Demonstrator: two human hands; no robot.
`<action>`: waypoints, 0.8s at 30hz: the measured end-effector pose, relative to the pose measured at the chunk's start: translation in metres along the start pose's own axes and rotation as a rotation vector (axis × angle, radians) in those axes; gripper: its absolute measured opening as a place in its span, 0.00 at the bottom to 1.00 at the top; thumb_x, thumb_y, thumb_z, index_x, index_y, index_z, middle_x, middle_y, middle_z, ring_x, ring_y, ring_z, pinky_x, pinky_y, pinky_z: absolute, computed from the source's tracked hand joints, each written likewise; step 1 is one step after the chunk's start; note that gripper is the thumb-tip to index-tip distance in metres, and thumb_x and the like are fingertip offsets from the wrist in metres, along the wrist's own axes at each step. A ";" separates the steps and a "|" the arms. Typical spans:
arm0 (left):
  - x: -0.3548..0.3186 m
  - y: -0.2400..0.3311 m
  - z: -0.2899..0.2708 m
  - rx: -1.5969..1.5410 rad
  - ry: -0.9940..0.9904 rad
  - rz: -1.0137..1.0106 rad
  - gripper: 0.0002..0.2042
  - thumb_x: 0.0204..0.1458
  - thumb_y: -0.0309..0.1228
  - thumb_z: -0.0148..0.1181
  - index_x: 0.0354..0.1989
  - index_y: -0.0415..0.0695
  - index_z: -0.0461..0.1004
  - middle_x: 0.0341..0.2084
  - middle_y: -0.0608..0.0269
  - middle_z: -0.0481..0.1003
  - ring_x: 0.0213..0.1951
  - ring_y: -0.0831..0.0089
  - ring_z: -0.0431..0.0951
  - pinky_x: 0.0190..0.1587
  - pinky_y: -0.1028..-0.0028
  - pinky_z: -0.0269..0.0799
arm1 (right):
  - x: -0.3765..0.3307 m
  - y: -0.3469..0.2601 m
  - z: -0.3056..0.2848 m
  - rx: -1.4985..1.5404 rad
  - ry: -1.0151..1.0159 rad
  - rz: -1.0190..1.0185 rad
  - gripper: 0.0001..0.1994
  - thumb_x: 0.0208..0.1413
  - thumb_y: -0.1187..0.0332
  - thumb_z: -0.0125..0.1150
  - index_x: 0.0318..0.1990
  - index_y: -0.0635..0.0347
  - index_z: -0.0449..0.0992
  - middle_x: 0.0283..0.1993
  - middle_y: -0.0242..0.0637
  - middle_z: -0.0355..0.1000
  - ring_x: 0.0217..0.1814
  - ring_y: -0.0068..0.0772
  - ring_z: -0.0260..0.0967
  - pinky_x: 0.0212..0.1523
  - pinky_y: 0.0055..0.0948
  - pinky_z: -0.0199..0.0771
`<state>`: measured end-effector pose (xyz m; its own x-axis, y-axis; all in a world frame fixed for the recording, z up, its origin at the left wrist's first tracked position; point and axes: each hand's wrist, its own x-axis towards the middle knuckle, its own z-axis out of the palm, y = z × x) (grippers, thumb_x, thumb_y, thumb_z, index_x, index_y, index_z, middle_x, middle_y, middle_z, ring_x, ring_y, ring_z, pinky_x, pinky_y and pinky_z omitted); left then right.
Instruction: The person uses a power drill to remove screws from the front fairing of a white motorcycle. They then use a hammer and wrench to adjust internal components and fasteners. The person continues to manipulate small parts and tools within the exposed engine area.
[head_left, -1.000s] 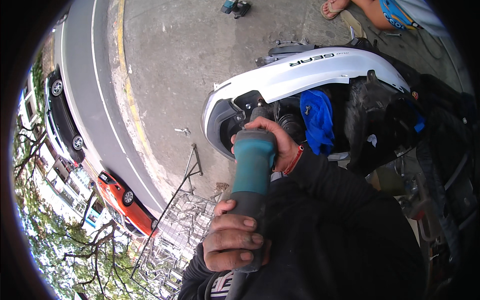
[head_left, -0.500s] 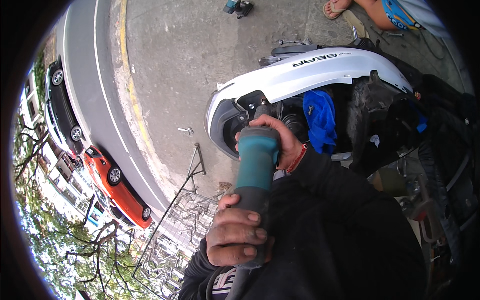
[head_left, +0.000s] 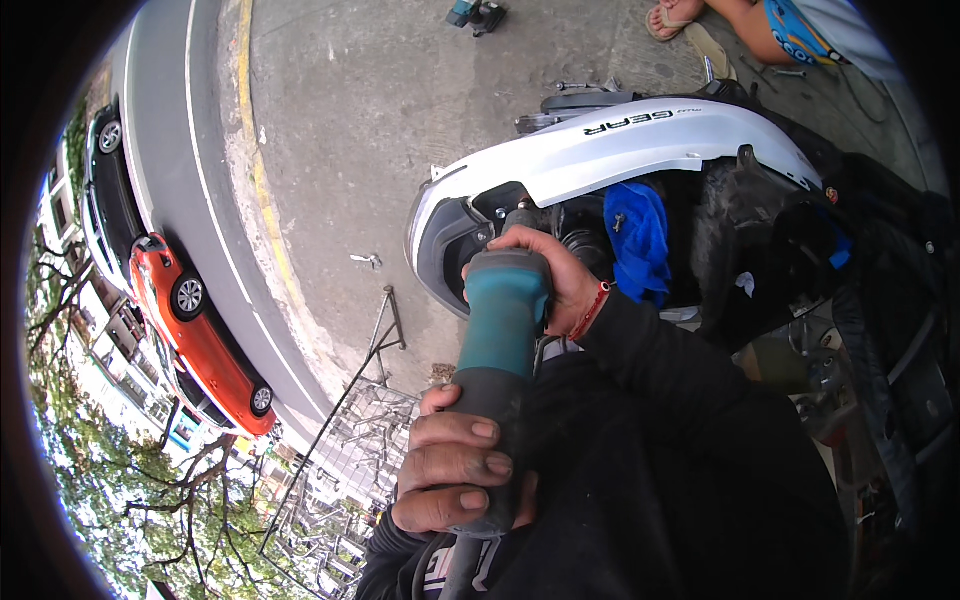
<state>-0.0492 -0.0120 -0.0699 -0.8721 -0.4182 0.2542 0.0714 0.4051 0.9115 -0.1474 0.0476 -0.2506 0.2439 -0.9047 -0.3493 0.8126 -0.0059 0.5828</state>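
A long teal and black die grinder [head_left: 497, 322] runs up the middle of the view, its cord leaving the lower end. My left hand [head_left: 450, 470] wraps round its dark rear body. My right hand [head_left: 545, 265], with a red bracelet at the wrist, grips the front end. The narrow nose points into the open end of a silver scooter body [head_left: 620, 135]; what the tip touches cannot be made out. To the right of my right hand, a blue cloth [head_left: 637, 240] lies over the scooter's dark inner parts, with a small metal piece on it.
Another person's sandalled foot [head_left: 668, 20] is beyond the scooter. A teal cordless tool [head_left: 475, 15] and a loose metal part [head_left: 366, 261] lie on the concrete. At left are a metal rack [head_left: 350, 430], the road and an orange car [head_left: 200, 340].
The grinder and both hands have shifted slightly left and up in view, the grip unchanged. The orange car has moved up the road, closer to the dark car.
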 end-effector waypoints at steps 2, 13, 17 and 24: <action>0.001 0.000 -0.001 -0.013 -0.024 -0.002 0.33 0.30 0.21 0.77 0.42 0.58 0.62 0.34 0.73 0.75 0.42 0.64 0.78 0.59 0.46 0.63 | 0.000 -0.001 0.001 -0.020 0.022 -0.002 0.21 0.60 0.56 0.52 0.45 0.69 0.78 0.39 0.47 0.80 0.36 0.36 0.79 0.43 0.34 0.80; 0.002 -0.003 0.007 -0.122 -0.046 0.045 0.28 0.34 0.26 0.81 0.40 0.55 0.67 0.35 0.69 0.78 0.43 0.63 0.79 0.60 0.47 0.60 | -0.004 0.001 -0.009 -0.006 0.014 -0.006 0.22 0.60 0.55 0.51 0.46 0.69 0.77 0.40 0.49 0.79 0.37 0.39 0.78 0.44 0.37 0.79; 0.001 -0.002 0.006 -0.125 -0.065 0.020 0.27 0.35 0.28 0.81 0.40 0.55 0.68 0.34 0.68 0.79 0.43 0.62 0.79 0.60 0.46 0.60 | -0.004 0.002 -0.010 0.002 0.004 0.003 0.22 0.60 0.56 0.51 0.47 0.69 0.77 0.40 0.49 0.79 0.37 0.40 0.78 0.44 0.37 0.79; 0.001 0.001 0.008 -0.060 0.011 0.043 0.30 0.32 0.23 0.80 0.41 0.56 0.66 0.35 0.70 0.78 0.42 0.62 0.79 0.60 0.46 0.61 | -0.002 0.000 -0.007 -0.031 0.045 0.010 0.22 0.60 0.56 0.51 0.46 0.70 0.78 0.39 0.48 0.79 0.37 0.37 0.78 0.44 0.35 0.80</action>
<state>-0.0535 -0.0054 -0.0718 -0.8623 -0.4105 0.2965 0.1378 0.3733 0.9174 -0.1444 0.0522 -0.2556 0.2748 -0.8845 -0.3770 0.8258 0.0163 0.5637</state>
